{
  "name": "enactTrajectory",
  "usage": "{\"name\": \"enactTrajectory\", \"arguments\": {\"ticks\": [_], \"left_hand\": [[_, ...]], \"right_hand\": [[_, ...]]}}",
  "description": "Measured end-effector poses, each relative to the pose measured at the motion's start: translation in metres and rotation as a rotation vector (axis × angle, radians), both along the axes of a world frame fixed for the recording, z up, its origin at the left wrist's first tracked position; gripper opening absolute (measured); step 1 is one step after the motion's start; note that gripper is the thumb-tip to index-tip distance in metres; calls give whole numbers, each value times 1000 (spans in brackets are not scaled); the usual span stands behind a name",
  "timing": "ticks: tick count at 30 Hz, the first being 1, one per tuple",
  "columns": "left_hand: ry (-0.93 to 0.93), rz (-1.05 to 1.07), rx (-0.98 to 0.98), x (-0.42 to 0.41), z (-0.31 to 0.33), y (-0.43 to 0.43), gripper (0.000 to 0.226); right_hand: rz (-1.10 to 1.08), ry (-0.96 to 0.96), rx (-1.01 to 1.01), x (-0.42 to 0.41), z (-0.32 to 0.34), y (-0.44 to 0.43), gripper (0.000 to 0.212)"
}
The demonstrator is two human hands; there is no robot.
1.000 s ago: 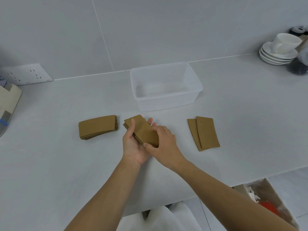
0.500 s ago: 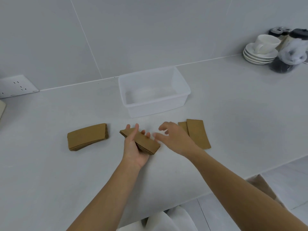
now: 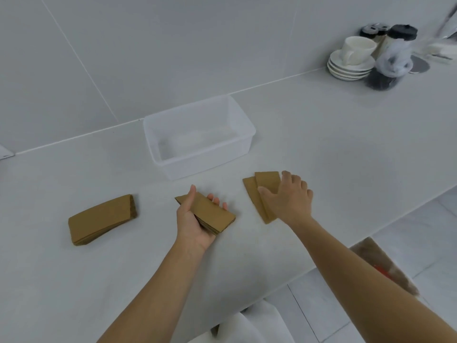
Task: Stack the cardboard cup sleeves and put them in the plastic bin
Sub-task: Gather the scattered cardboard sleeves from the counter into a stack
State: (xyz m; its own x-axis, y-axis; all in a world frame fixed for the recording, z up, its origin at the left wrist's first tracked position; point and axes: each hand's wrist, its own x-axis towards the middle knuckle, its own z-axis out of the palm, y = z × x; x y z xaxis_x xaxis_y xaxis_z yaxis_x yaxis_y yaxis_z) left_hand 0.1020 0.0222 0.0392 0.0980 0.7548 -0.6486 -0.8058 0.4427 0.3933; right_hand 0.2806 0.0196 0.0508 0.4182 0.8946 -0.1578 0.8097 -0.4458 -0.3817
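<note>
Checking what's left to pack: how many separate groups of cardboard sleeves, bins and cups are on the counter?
Sleeve groups: 3 – left stack, stack in the left hand, loose sleeves under the right hand
Plastic bin: 1, empty
White cup: 1
Total: 5

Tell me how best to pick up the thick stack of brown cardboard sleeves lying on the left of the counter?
Pinch the thick stack of brown cardboard sleeves across its two long edges, coming from above. It lies flat and loose, so a squeeze across the narrow width should keep the layers together.

Café-style kitchen counter [image 3: 321, 134] — tiled wall [image 3: 148, 45], stacked saucers [image 3: 348, 68], cup [image 3: 356, 49].
</note>
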Motion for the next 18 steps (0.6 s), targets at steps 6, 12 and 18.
{"name": "enactTrajectory", "arguments": {"ticks": [6, 12, 18], "left_hand": [[-19, -30, 35, 10, -1, 1, 23], [-65, -20, 41, 12, 2, 2, 24], [-102, -26, 76, 7, 7, 8, 29]], "right_hand": [[43, -37, -79, -1, -20, -15, 79], [110, -139, -111, -3, -14, -11, 52], [122, 42, -111, -3, 11, 2, 46]]}}
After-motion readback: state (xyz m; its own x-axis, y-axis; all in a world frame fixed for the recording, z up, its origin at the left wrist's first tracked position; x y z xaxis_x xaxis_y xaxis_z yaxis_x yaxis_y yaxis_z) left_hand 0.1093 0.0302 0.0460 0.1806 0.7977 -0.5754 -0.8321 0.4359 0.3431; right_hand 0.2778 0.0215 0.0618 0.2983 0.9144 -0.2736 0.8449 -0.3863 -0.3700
